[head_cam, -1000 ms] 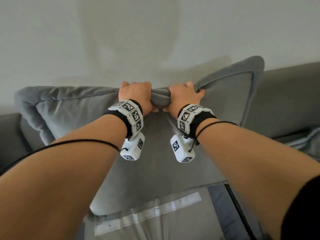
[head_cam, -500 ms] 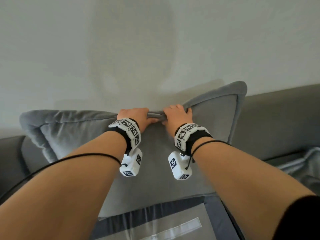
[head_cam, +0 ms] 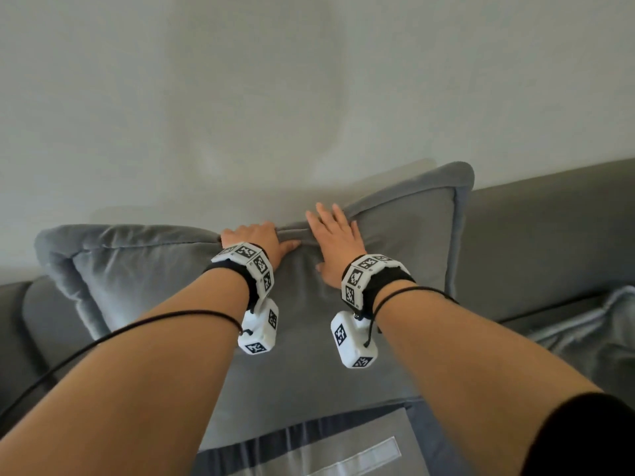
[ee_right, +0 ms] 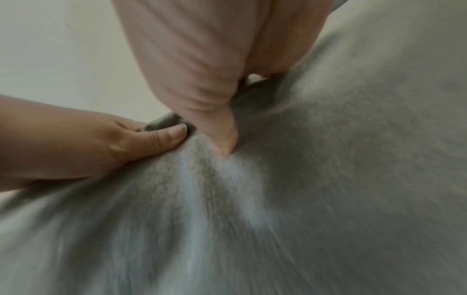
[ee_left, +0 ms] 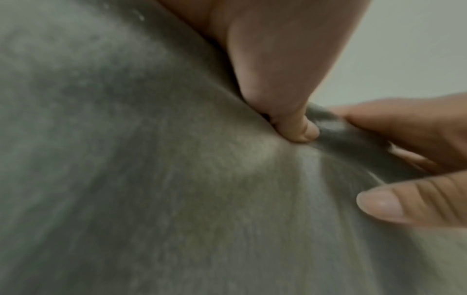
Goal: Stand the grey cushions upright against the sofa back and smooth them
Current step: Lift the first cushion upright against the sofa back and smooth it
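Note:
A big grey cushion (head_cam: 165,280) stands upright against the sofa back (head_cam: 549,235). Both hands are at the middle of its top edge. My left hand (head_cam: 261,235) grips that edge, with its fingers curled over behind and its thumb (ee_left: 295,127) pressed into the front. My right hand (head_cam: 330,238) lies beside it with straight, spread fingers reaching over the edge and the thumb (ee_right: 222,139) on the front fabric. The right wrist view shows the left hand (ee_right: 101,143) pinching the cushion's (ee_right: 328,179) rim.
A plain pale wall (head_cam: 309,97) rises behind the sofa. Another grey cushion (head_cam: 601,331) lies flat on the seat at the right. The seat (head_cam: 343,455) with a white strip is below the standing cushion. A dark sofa arm (head_cam: 13,321) is at the left.
My right hand has let go of the top edge and its fingers have straightened. The left hand keeps its grip. The cushion sits lower in view.

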`<state>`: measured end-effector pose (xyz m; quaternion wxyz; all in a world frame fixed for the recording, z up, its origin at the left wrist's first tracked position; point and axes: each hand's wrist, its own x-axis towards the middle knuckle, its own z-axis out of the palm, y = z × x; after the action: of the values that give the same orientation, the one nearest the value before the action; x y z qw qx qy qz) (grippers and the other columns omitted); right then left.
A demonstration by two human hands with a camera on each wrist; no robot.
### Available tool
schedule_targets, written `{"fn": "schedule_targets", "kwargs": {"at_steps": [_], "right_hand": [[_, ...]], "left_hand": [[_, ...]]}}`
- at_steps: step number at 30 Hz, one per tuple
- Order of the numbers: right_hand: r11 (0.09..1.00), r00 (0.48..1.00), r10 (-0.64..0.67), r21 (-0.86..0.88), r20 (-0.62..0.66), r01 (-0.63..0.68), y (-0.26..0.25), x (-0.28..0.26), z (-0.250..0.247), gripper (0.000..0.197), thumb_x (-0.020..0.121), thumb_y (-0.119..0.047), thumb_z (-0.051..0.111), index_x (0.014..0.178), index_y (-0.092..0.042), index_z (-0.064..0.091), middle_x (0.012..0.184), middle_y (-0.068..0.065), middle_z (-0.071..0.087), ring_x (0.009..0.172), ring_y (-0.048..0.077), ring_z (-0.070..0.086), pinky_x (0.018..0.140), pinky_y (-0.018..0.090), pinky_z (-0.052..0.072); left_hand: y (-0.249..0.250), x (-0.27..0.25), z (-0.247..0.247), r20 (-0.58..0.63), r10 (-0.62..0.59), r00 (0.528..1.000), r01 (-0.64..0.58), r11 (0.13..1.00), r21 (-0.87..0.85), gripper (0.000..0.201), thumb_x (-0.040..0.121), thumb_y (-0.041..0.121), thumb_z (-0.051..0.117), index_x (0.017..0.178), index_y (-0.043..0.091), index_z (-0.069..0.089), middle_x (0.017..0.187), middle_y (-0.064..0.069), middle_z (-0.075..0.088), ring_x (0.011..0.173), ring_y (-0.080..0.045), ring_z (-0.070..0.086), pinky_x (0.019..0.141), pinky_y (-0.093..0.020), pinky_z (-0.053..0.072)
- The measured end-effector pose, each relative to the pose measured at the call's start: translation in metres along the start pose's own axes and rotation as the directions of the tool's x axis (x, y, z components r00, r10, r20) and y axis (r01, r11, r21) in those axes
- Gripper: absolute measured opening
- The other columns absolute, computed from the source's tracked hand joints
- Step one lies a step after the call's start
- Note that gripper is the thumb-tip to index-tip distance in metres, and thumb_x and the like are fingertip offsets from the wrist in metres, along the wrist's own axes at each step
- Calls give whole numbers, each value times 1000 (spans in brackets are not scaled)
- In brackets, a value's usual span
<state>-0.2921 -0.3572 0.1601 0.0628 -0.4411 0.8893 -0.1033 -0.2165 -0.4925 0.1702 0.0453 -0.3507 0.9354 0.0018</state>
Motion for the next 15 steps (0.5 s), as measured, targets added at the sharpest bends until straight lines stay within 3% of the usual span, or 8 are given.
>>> {"fn": "schedule_targets", "kwargs": {"at_steps": [2, 4, 6, 9, 12, 15], "right_hand": [[997, 997, 70, 20, -28, -70, 3, -12, 11, 99, 83, -16, 64, 152, -33, -5, 159, -6, -22, 145, 31, -23, 118, 50, 0], [986, 984, 157, 49, 86, -161, 15, -28, 25, 101, 83, -14, 63, 150, -38, -8, 156, -12, -28, 144, 28, -26, 116, 55, 3], [977, 961, 172, 90, 217, -195, 34, -39, 31, 99, 84, -8, 61, 150, -40, -6, 156, -19, -24, 146, 21, -24, 114, 59, 11], [966, 950, 191, 125, 246, -227, 57, -48, 25, 95, 85, -7, 59, 151, -35, -3, 158, -21, -14, 149, 17, -11, 116, 55, 17], [929, 942, 272, 199, 198, -311, 72, -62, 20, 95, 85, -10, 61, 152, -32, -3, 160, -15, -8, 149, 22, 0, 118, 49, 19], [870, 914, 372, 282, 161, -404, 96, -83, 16, 91, 86, -11, 59, 153, -28, -1, 162, -7, -1, 149, 22, 7, 120, 38, 17]], "left_hand": [[-2, 4, 9, -70, -76, 995, 76, 997, -7, 71, 83, 74, 36, 124, 17, 51, 130, -8, 56, 123, -31, 50, 102, -45, 34], [1, 6, 16, -153, -110, 982, 111, 994, -2, 73, 83, 73, 38, 127, 16, 50, 130, -9, 54, 125, -31, 46, 107, -47, 28], [11, 6, 18, -212, -138, 967, 142, 990, 2, 68, 87, 67, 40, 127, 12, 49, 130, -12, 54, 126, -32, 44, 114, -50, 21], [41, -3, 18, -239, -177, 955, 157, 982, -102, 61, 95, 48, 41, 137, 5, 37, 142, -19, 42, 138, -36, 30, 119, -54, 8], [82, -16, 15, -231, -97, 968, 50, 979, -200, 69, 97, 38, 41, 152, 9, 11, 161, -16, 11, 149, -35, 2, 121, -51, 0], [123, -30, 13, -202, 54, 978, -103, 966, -237, 72, 97, 36, 42, 154, 16, 3, 163, -11, -6, 150, -31, -8, 122, -48, -2]]}}
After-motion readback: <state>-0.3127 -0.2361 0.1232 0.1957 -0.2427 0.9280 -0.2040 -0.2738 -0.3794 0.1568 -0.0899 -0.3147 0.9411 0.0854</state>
